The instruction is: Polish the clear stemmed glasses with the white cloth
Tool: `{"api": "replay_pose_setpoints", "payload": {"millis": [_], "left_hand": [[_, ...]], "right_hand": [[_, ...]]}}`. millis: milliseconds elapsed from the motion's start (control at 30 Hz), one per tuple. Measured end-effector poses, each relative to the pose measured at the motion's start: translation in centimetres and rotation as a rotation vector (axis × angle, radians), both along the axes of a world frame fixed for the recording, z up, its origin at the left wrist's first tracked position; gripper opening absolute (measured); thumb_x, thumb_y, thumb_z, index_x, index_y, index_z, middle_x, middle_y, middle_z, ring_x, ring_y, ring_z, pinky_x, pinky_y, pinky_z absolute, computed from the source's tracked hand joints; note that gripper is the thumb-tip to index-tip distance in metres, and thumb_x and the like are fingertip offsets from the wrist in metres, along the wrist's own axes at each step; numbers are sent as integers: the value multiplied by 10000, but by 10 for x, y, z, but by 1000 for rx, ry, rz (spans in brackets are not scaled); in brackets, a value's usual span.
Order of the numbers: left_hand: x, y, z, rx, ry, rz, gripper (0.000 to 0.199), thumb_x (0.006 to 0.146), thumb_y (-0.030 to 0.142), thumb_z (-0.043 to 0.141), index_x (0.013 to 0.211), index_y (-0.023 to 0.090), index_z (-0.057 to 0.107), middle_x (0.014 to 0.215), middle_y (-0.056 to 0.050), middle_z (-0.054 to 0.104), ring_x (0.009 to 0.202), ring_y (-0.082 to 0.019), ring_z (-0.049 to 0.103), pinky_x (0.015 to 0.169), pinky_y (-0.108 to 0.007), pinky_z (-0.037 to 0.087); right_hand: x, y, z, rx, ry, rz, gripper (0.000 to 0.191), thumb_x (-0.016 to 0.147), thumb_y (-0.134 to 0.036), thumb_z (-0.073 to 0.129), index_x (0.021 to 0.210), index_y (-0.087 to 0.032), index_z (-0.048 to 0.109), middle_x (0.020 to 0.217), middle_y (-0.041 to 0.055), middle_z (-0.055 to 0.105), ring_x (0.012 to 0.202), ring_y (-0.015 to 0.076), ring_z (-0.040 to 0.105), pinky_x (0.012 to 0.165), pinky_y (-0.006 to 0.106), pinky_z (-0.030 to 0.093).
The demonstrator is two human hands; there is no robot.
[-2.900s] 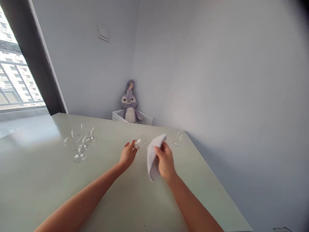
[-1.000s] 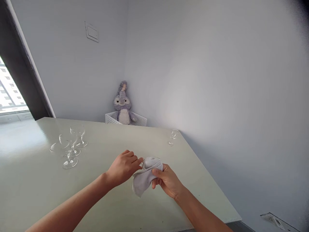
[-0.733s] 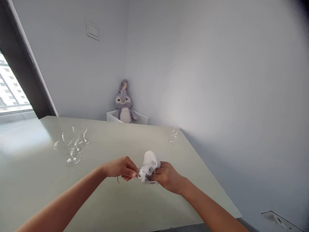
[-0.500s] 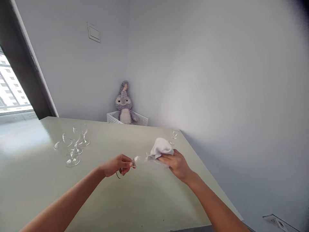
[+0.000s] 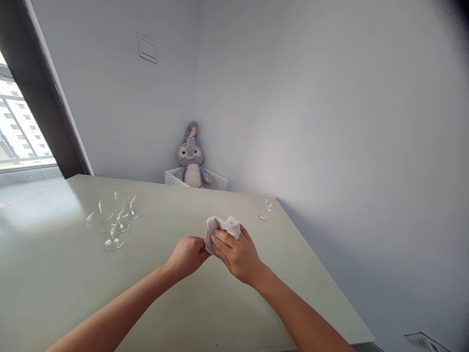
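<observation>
My right hand (image 5: 240,255) is closed on a folded white cloth (image 5: 223,226), its fingers spread across the near side. Right beside it, my left hand (image 5: 186,256) is closed and meets the cloth's left edge. The stemmed glass it was holding a moment ago is now hidden behind the cloth and fingers. Both hands are above the middle of the table (image 5: 176,313). To the left, three clear stemmed glasses stand upright in a close group, the nearest glass (image 5: 114,242) in front. A lone small stemmed glass (image 5: 267,205) stands near the right edge.
A plush rabbit (image 5: 192,159) sits in a white perforated basket (image 5: 220,182) behind the far table edge. Walls (image 5: 311,122) rise behind and to the right. A light switch (image 5: 147,49) is on the back wall, and a window (image 5: 22,122) is at left.
My right hand has brought the cloth leftward onto the glass in my left hand, covering it. My left hand has turned so that its back shows. The view has shifted slightly.
</observation>
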State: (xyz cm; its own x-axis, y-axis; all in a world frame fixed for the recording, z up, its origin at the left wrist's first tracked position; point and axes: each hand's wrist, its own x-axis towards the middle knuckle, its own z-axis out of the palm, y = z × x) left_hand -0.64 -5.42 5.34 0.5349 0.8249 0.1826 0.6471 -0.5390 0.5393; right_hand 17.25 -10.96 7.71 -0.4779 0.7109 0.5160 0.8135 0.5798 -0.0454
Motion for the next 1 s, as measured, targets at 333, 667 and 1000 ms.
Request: {"api": "replay_pose_setpoints", "payload": {"millis": [333, 667, 1000], "left_hand": [[1, -1, -8, 193, -147, 87, 232, 813, 357, 462, 952, 237, 604, 610, 21, 579, 563, -120, 509, 544, -222, 356], [30, 11, -15, 407, -385, 249, 418, 841, 227, 413, 1257, 268, 409, 1092, -77, 472, 753, -135, 538, 651, -291, 456], [50, -7, -8, 293, -473, 254, 610, 791, 144, 438, 1351, 253, 223, 1400, -121, 269, 1293, -287, 214, 990, -559, 218]], "right_hand": [[8, 54, -7, -695, 1388, -31, 312, 756, -453, 508, 712, -168, 627, 656, 1, 580, 610, 134, 517, 567, 250, 403], [-43, 39, -19, -655, 1935, 204, 376, 829, -516, 368, 1009, -233, 538, 1069, 42, 590, 1001, 199, 539, 846, 362, 441], [-52, 33, -17, -623, 1652, 201, 382, 798, -441, 506, 1118, -231, 488, 1040, 47, 593, 904, 176, 559, 763, 304, 448]]}}
